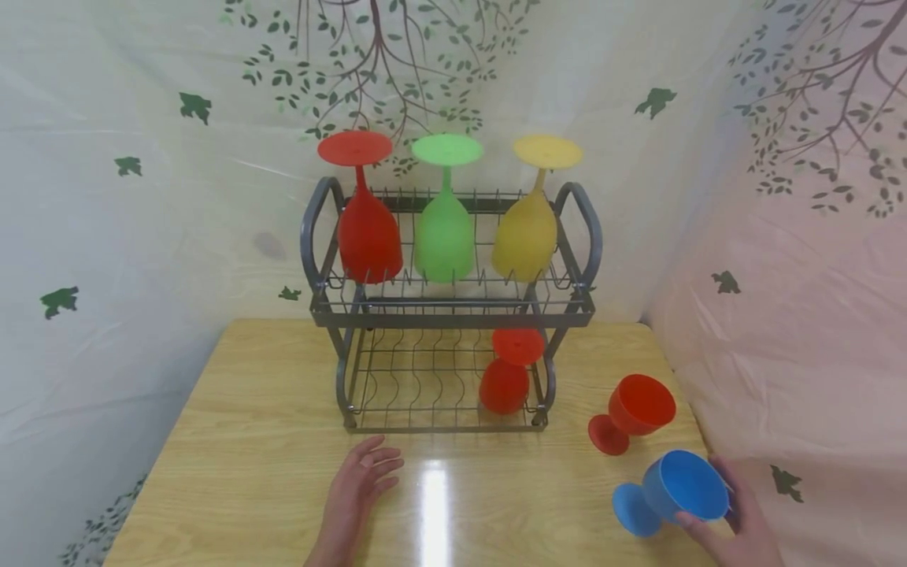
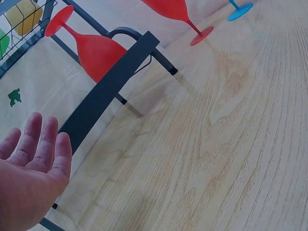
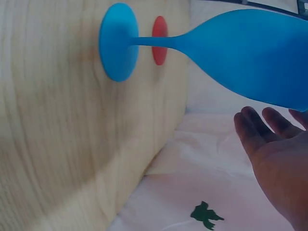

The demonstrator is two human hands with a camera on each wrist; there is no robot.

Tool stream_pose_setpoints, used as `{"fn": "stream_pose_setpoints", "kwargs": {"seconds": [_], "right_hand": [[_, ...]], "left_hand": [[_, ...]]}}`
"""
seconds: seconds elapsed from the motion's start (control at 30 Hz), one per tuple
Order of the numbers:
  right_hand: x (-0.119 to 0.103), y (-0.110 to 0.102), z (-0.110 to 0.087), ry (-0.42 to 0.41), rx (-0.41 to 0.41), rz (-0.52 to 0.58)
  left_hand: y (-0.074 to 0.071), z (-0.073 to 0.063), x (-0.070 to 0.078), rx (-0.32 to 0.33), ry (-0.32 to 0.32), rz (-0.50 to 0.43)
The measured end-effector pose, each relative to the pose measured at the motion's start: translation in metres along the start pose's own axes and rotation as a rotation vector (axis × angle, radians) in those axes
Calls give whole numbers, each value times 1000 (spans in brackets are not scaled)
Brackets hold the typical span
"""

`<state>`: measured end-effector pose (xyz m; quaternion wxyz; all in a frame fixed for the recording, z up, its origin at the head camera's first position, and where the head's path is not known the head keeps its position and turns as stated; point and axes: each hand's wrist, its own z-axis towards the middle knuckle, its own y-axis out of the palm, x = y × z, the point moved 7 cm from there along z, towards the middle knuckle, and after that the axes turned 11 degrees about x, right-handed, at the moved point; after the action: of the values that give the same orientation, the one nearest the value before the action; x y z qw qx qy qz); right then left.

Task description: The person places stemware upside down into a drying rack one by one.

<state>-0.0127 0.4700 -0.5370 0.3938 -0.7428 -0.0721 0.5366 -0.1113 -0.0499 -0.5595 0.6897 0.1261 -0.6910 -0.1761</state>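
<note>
Four upturned coloured goblets racked beyond loose, empty left hand; unracked: blue stemmed goblet at right hand, grip unclear, red stemmed goblet beyond.

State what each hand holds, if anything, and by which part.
The left hand holds nothing. The right hand is at the blue goblet's bowl; whether it grips cannot be told.

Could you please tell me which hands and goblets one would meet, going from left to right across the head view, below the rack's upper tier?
Left hand, upside-down red goblet, upright red goblet, blue goblet, right hand.
</note>
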Motion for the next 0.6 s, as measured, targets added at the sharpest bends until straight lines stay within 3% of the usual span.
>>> {"fn": "stream_pose_setpoints", "kwargs": {"seconds": [0.13, 0.23, 0.6], "right_hand": [[7, 7, 2, 125, -55, -24], [10, 10, 3, 173, -46, -41], [-22, 26, -9, 57, -29, -28]], "left_hand": [[-1, 1, 1, 1, 2, 4], [-1, 2, 2, 9, 3, 20], [-2, 3, 1, 24, 12, 18]]}}
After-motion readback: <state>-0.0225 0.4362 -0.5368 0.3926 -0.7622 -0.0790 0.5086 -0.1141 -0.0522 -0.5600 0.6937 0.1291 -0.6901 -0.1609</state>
